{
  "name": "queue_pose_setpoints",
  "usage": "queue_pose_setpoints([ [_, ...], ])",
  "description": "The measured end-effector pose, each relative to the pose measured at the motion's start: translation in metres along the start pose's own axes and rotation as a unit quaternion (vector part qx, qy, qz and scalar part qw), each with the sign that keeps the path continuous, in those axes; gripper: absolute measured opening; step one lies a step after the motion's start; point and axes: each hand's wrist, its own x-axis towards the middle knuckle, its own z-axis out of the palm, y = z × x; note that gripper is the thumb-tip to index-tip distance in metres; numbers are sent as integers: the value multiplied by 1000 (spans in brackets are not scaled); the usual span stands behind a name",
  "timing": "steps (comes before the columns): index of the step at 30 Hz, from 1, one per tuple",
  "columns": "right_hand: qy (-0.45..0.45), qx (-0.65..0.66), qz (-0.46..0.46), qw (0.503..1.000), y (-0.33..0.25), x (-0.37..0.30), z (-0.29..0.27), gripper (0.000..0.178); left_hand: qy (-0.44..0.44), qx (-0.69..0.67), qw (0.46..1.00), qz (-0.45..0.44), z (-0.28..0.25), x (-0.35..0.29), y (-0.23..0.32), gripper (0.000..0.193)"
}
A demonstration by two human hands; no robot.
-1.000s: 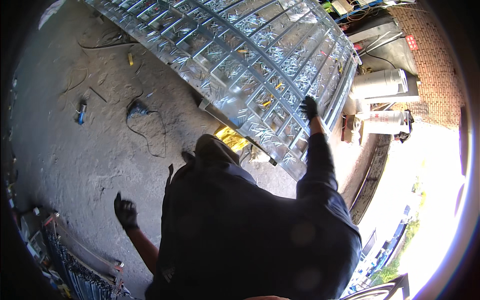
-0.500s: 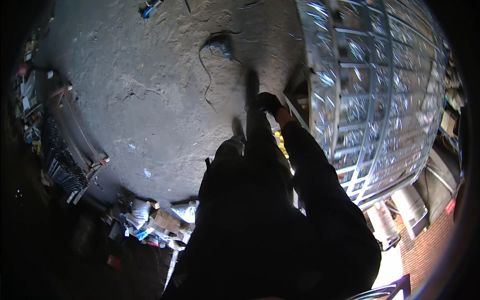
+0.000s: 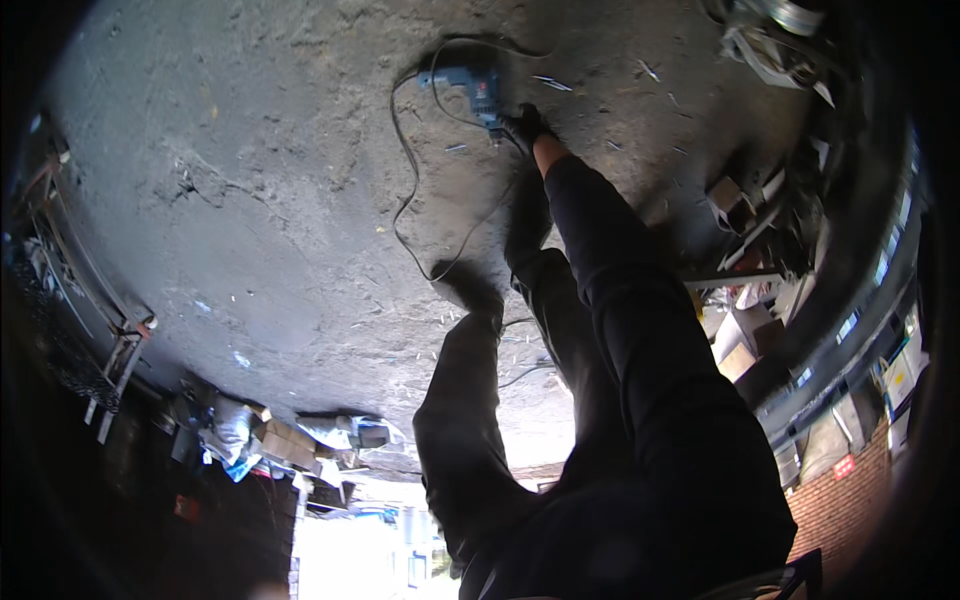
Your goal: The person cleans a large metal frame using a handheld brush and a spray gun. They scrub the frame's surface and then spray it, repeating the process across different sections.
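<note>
Pointing L, long axis approx. L-R, blue drill lies at R hand; can't tell if fingers grip it.

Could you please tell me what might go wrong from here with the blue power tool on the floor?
The looped cord runs beside the left shoe, so it might snag there if the right hand lifts the blue power tool. Loose metal pieces lie nearby and could slip underfoot.

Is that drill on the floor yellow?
No, the drill beside the right hand is blue.
</note>
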Motion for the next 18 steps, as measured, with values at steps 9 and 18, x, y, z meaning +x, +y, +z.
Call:
queue_pose_setpoints([
  [9,125,-37,-124,984,25,57,35,70,38,-32,999,-2,26,42,-25,32],
  [18,220,38,-91,971,20,-271,-44,62,61,100,993,0,-126,-191,-67,30],
])
